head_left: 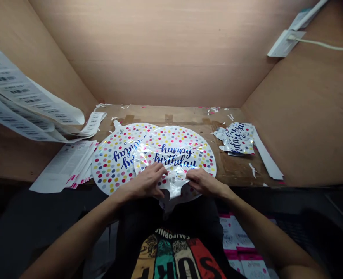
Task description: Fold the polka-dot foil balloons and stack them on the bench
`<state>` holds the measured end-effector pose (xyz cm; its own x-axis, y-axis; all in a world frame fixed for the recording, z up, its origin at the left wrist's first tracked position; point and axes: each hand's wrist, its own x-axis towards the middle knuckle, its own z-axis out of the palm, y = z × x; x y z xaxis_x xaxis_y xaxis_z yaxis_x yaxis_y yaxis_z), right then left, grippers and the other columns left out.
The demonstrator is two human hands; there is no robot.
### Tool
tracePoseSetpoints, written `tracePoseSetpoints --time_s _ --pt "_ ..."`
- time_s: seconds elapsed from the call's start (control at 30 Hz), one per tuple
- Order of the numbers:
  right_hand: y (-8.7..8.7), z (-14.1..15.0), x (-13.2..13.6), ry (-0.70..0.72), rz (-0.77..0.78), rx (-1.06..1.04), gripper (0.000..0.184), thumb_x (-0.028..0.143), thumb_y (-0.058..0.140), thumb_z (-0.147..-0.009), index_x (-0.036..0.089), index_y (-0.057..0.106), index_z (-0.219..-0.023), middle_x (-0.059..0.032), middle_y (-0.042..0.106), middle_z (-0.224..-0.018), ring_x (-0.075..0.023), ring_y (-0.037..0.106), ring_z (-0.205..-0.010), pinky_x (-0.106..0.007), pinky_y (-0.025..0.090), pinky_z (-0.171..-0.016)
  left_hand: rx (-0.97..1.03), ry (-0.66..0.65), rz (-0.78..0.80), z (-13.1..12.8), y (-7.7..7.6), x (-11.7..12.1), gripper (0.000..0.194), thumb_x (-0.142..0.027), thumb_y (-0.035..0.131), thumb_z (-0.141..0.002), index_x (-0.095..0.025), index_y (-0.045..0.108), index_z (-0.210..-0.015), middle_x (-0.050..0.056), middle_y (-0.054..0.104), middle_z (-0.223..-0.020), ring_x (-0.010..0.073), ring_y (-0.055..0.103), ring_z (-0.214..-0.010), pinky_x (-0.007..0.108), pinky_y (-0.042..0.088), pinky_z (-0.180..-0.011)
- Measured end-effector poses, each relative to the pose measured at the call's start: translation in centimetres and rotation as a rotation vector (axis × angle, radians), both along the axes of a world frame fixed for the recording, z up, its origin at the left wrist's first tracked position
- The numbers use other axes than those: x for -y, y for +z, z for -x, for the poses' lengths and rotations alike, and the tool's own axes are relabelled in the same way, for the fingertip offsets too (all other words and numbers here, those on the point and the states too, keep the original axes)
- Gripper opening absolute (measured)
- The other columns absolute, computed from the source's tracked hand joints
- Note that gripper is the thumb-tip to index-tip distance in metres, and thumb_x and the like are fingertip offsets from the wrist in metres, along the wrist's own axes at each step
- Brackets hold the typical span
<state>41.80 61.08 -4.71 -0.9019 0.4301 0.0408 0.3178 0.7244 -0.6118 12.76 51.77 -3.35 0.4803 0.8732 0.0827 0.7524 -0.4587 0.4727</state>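
A flat foil balloon point(174, 135) with coloured dots and blue "happy birthday" lettering lies before me, its near part folded up to show silvery foil. My left hand point(149, 180) grips the fold's left side, fingers bent over the foil and thumb nearer me. On the right side, my right hand point(203, 181) is closed on the fold's edge with curled fingers. The tail hangs past the table edge between my hands. Beneath this balloon, to the left, lies a second dotted balloon point(110, 162), turned at an angle and partly covered.
Folded balloons point(238, 139) form a small pile at right, beside white paper strips point(267, 155). Printed sheets point(63, 166) fan out at left under hanging barcode label strips point(28, 97). Brown panels point(160, 50) enclose the table. Pink-and-white packets point(241, 240) lie below, right.
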Motion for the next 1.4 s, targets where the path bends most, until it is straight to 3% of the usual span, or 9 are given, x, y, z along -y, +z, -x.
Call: tracePoseSetpoints --time_s 0.07,0.27,0.53,0.67,0.77,0.87,1.0,1.27,1.4 --pt "-0.1 0.5 -0.4 -0.030 0.086 -0.012 0.030 0.020 0.060 -0.088 0.018 0.039 -0.066 0.0033 0.040 -0.066 -0.0111 0.036 -0.064 -0.026 0.024 -0.062 -0.098 0.026 -0.114 -0.7 -1.3 0.6 0.008 -0.023 0.060 -0.098 -0.017 0.063 -0.103 0.009 0.065 -0.100 0.0234 0.059 -0.093 0.035 0.050 -0.084" --pt "-1.0 0.2 -5.0 0.027 0.562 0.184 0.052 0.059 0.048 -0.097 0.020 0.037 -0.065 0.0049 0.029 -0.060 -0.0085 0.024 -0.057 -0.024 0.018 -0.053 -0.015 0.004 -0.349 -0.4 -3.9 2.3 0.035 -0.014 0.039 -0.107 -0.019 0.063 -0.130 0.011 0.075 -0.114 0.0215 0.070 -0.107 0.037 0.054 -0.096" --pt "0.6 0.0 -19.1 -0.377 0.322 0.164 0.064 0.077 0.062 -0.077 0.021 0.037 -0.058 0.0052 0.026 -0.055 -0.0075 0.021 -0.055 -0.025 0.013 -0.051 -0.044 -0.170 -0.134 0.1 -1.9 3.3 0.025 -0.039 0.059 -0.103 -0.023 0.070 -0.118 0.008 0.075 -0.097 0.0221 0.071 -0.093 0.036 0.058 -0.087" --pt "2.4 2.1 -18.0 -0.321 0.346 0.103 0.061 0.074 0.061 -0.082 0.018 0.047 -0.063 0.0049 0.033 -0.057 -0.0075 0.024 -0.055 -0.024 0.017 -0.051 0.126 0.299 -0.300 2.5 0.6 -4.2 0.052 -0.039 0.058 -0.101 -0.021 0.049 -0.150 0.015 0.060 -0.144 0.0292 0.055 -0.136 0.049 0.044 -0.115" --pt "2.9 0.7 -13.8 -0.267 0.433 0.004 0.054 0.068 0.066 -0.085 0.014 0.065 -0.081 0.0010 0.056 -0.070 -0.0112 0.044 -0.061 -0.023 0.035 -0.057 0.057 0.566 0.004 5.9 0.8 -8.5 0.086 -0.049 0.078 -0.080 -0.012 0.046 -0.150 0.021 0.061 -0.139 0.0376 0.056 -0.131 0.051 0.045 -0.112" --pt "1.9 -3.3 -8.1 -0.153 0.526 -0.002 0.054 0.057 0.081 -0.076 0.016 0.072 -0.110 -0.0060 0.072 -0.106 -0.0242 0.065 -0.092 -0.032 0.053 -0.082 0.112 0.419 0.422 9.1 -0.5 -8.7 0.056 -0.054 0.073 -0.078 -0.015 0.066 -0.118 0.009 0.072 -0.106 0.0281 0.068 -0.096 0.035 0.054 -0.085" --pt "-1.2 -7.4 -2.6 -0.198 0.298 -0.003 0.047 0.039 0.075 -0.081 0.024 0.071 -0.125 -0.0100 0.069 -0.131 -0.0320 0.060 -0.126 -0.045 0.044 -0.112 0.237 0.297 0.436 11.2 -2.2 -7.6 0.037 -0.053 0.053 -0.090 -0.019 0.065 -0.087 0.002 0.068 -0.085 0.0192 0.063 -0.079 0.026 0.049 -0.072" --pt "-2.9 -3.8 -12.5 -0.808 0.046 0.226 0.038 0.039 0.040 -0.102 0.016 0.068 -0.088 -0.0149 0.072 -0.093 -0.0302 0.066 -0.093 -0.036 0.049 -0.080 -0.189 0.862 0.106 6.3 -2.4 -13.2 0.036 -0.040 0.045 -0.100 -0.015 0.068 -0.114 0.019 0.073 -0.112 0.0342 0.066 -0.108 0.043 0.049 -0.092" --pt "-3.1 -1.7 -14.2 -0.941 -0.037 0.389 0.042 0.041 0.038 -0.105 0.013 0.070 -0.104 -0.0247 0.071 -0.106 -0.0350 0.066 -0.101 -0.041 0.047 -0.082 -0.219 0.684 -0.278 2.9 -3.6 -12.9 0.045 -0.033 0.041 -0.105 -0.018 0.058 -0.143 0.017 0.056 -0.152 0.0327 0.050 -0.140 0.050 0.036 -0.117"
